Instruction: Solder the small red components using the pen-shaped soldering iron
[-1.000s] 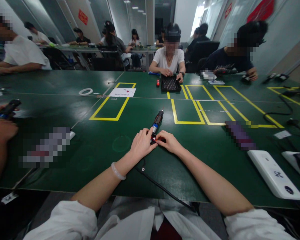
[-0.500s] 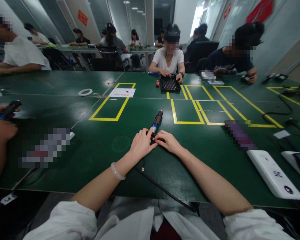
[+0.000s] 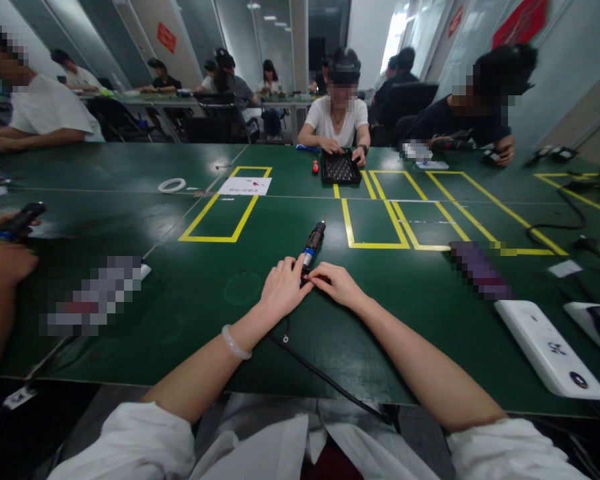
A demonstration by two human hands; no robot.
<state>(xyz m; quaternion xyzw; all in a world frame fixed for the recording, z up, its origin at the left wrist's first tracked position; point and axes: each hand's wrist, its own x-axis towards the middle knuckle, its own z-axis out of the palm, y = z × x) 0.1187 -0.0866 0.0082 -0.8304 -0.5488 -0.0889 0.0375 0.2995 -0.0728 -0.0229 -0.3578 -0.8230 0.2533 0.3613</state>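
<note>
A black electric screwdriver with a blue and silver band lies on the green table, its thin bit pointing away from me. My left hand is wrapped over the rear of its body. At that same rear end my right hand has thumb and fingers pinched together by a small red part; the fingers cover most of it. A black cord with a small metal ring comes out below my left hand and runs to the table's front edge.
Yellow tape outlines mark the table. On the right lie a phone and a white power bank; another blurred device is at left. Opposite, a person handles a black tray. At left a co-worker's hand holds a similar tool.
Both hands stay in place on the screwdriver, with only a slight shift of the fingers at its rear end. The view has moved very little.
</note>
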